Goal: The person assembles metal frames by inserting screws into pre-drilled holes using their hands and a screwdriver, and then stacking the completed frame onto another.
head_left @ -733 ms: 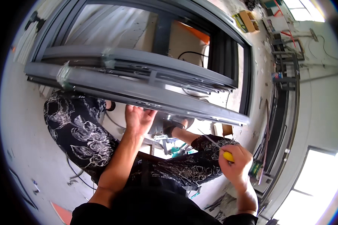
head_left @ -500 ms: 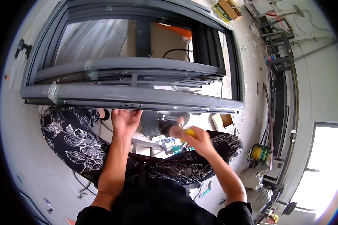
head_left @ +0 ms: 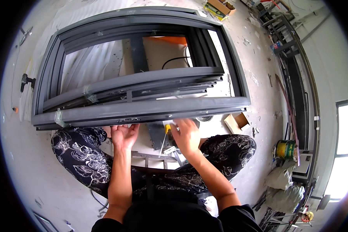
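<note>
A dark grey window frame (head_left: 150, 109) lies across in front of me, its near rail above my knees. My left hand (head_left: 123, 137) is palm up under that rail, fingers bent up against its lower edge; their tips are partly hidden. To the right, my right hand (head_left: 187, 137) is raised close to the same rail, its fingertips blurred. It holds a screwdriver (head_left: 167, 129) with a yellow handle, the thin shaft pointing down and slightly left, apart from the frame. Small slots and fittings show along the near rail, above my left hand.
Clear tape (head_left: 59, 118) wraps the rail's left part. A black power drill (head_left: 27, 82) lies on the floor at left. An open cardboard box (head_left: 237, 123) sits right of my hands, another box (head_left: 220, 8) at the far side. Metal profiles (head_left: 294, 77) and a green-yellow spool (head_left: 285, 149) line the right wall.
My right hand has moved up and left to the near rail, bringing the screwdriver with it. My left hand stays under the rail. The view has shifted, showing more of the frame's far side.
</note>
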A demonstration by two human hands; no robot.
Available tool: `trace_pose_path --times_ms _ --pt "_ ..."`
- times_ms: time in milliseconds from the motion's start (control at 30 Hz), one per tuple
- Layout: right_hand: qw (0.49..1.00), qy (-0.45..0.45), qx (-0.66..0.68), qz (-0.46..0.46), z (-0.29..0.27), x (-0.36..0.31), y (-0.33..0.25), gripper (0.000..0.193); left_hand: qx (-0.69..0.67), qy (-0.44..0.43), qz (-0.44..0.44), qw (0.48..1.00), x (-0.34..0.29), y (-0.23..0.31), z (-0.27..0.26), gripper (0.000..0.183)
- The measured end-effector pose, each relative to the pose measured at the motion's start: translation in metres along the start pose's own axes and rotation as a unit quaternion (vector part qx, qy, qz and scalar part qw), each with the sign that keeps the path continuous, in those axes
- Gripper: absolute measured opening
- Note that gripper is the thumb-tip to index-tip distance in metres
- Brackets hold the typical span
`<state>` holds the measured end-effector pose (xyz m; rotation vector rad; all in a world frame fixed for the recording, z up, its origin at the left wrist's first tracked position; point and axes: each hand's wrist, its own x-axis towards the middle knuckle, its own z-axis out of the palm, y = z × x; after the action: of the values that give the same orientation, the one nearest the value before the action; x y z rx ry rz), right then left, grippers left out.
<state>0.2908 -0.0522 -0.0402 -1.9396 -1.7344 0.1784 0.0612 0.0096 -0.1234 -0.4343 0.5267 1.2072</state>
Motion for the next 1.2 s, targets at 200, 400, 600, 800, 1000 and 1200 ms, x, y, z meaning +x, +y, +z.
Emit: trace_pose_path --times_ms 200,400,600,800,1000,1200 --pt "0.991 0.018 -0.063 0.114 0.032 0.017 0.0 0.031 0.016 -0.015 -0.008 1.0 0.012 0.006 -0.006 0.033" --pt "0.983 0.044 -0.051 0.173 0.047 0.016 0.0 0.024 0.014 0.013 0.0 1.0 0.021 0.006 -0.008 0.038" --pt "0.978 0.114 0.024 0.17 0.039 0.013 0.001 0.013 0.015 0.026 0.0 1.0 0.019 0.004 -0.001 0.04" --pt "0.974 0.131 0.104 0.156 0.008 0.008 0.006 0.01 0.02 0.011 0.004 1.0 0.016 0.01 -0.007 0.035" --pt "0.98 0.059 0.063 0.177 0.03 0.006 0.002 0.02 0.012 0.002 0.001 1.0 0.017 0.014 -0.011 0.035" --pt "0.97 0.029 0.047 0.239 0.041 0.008 -0.036 0.038 0.019 0.035 0.011 0.999 0.007 0.004 0.004 0.033"
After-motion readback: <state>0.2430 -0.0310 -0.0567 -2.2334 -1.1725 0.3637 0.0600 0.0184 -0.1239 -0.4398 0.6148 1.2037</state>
